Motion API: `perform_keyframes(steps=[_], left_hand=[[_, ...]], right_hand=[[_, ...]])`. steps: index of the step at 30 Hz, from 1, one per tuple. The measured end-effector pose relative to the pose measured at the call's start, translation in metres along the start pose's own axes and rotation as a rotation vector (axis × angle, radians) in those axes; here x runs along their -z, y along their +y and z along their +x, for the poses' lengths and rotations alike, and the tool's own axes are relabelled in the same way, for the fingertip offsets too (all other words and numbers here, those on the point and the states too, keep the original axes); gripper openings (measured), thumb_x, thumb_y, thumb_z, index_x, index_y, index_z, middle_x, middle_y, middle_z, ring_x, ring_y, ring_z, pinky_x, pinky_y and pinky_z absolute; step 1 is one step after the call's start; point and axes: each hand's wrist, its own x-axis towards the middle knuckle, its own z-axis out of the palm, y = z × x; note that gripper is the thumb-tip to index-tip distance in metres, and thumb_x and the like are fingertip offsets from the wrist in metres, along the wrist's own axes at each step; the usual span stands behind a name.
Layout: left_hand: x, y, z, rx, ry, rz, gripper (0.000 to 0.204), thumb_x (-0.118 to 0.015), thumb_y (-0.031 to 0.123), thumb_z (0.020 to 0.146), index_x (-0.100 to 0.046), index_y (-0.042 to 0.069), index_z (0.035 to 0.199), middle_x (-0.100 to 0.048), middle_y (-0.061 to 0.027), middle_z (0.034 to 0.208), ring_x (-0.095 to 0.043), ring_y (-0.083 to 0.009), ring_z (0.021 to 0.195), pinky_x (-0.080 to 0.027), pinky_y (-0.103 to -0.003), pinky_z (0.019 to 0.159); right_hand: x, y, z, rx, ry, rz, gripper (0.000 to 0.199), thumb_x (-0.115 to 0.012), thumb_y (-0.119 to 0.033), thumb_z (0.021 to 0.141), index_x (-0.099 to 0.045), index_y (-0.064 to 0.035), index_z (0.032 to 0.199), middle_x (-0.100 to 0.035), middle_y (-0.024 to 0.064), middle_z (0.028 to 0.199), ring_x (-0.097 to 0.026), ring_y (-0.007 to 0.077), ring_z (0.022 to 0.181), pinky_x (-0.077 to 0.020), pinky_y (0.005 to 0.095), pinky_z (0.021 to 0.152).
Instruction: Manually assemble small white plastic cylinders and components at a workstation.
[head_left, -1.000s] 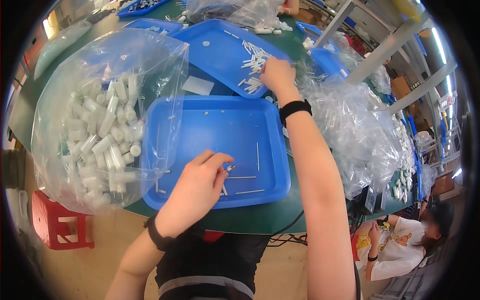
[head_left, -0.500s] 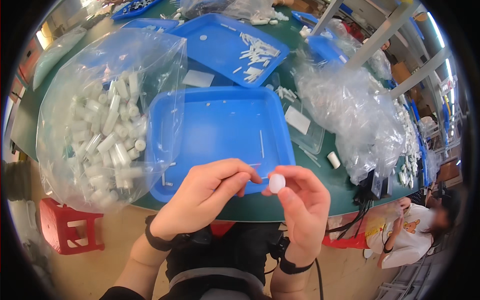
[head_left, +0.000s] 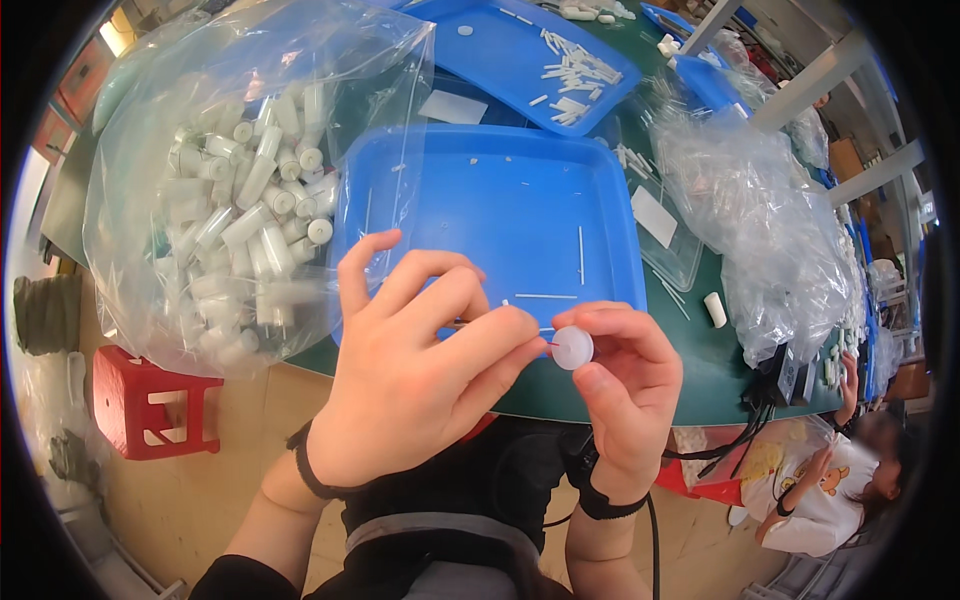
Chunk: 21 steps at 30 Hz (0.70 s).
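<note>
My right hand (head_left: 635,385) pinches a small white round plastic piece (head_left: 574,349) between thumb and fingers, its flat face turned toward my left. My left hand (head_left: 415,370) has thumb and forefinger pressed together on a thin red piece (head_left: 552,344), its tip at the white piece's face. The other fingers of that hand are spread. Whether the red tip enters the white piece I cannot tell. Beneath and beyond both hands lies a blue tray (head_left: 500,220) with a few thin white sticks (head_left: 581,255) in it.
A clear plastic bag (head_left: 400,90) of white capped tubes (head_left: 255,225) stands at the left. Another blue tray (head_left: 490,60) with short white sticks lies behind. Crumpled clear bags (head_left: 745,220) and a white cylinder (head_left: 715,310) lie right. A co-worker (head_left: 825,490) is at lower right.
My left hand has spread its outer fingers and brought the thin red piece to the white piece's face. The white piece has turned toward it, and the view has shifted.
</note>
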Motion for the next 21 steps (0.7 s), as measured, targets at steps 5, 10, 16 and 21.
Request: perform_keyframes(steps=[5,10,16,21], left_hand=[[-0.002,0.001,-0.001,-0.038,0.026,0.045,0.011,-0.071,0.011,0.067,-0.064,0.014,0.075,-0.045,0.0004,0.067,-0.057,-0.0219,0.083,-0.033,-0.045,0.090],[-0.001,0.004,-0.001,0.022,-0.116,-0.023,0.020,-0.066,0.004,0.068,-0.063,0.008,0.088,-0.051,-0.0025,0.071,-0.056,-0.0227,0.077,-0.043,-0.035,0.075],[-0.003,0.001,0.000,0.215,-0.283,-0.624,0.031,-0.056,-0.006,0.075,-0.060,0.001,0.104,-0.064,-0.0116,0.092,-0.061,-0.0292,0.085,-0.048,-0.033,0.073],[0.000,-0.019,0.013,0.450,-0.538,-0.794,0.020,-0.055,-0.002,0.082,-0.061,-0.002,0.101,-0.068,-0.0142,0.084,-0.066,-0.0227,0.085,-0.049,-0.030,0.076]], right_hand=[[0.001,0.002,-0.001,0.065,-0.015,-0.139,0.031,-0.064,0.009,0.074,-0.060,0.0065,0.104,-0.059,0.0155,0.105,-0.057,0.0187,0.088,-0.0464,0.0307,0.081],[0.002,0.005,-0.001,0.122,-0.013,-0.281,0.030,-0.067,0.008,0.072,-0.062,0.0048,0.102,-0.061,0.0146,0.102,-0.058,0.0192,0.086,-0.0475,0.0298,0.078],[0.007,0.006,0.001,0.172,-0.047,-0.455,0.030,-0.069,0.006,0.069,-0.064,0.0034,0.098,-0.063,0.0133,0.097,-0.060,0.0199,0.087,-0.0486,0.0282,0.076],[0.012,0.001,0.005,0.181,-0.068,-0.560,0.028,-0.069,0.005,0.071,-0.065,0.0028,0.098,-0.063,0.0131,0.097,-0.061,0.0194,0.089,-0.0500,0.0277,0.077]])
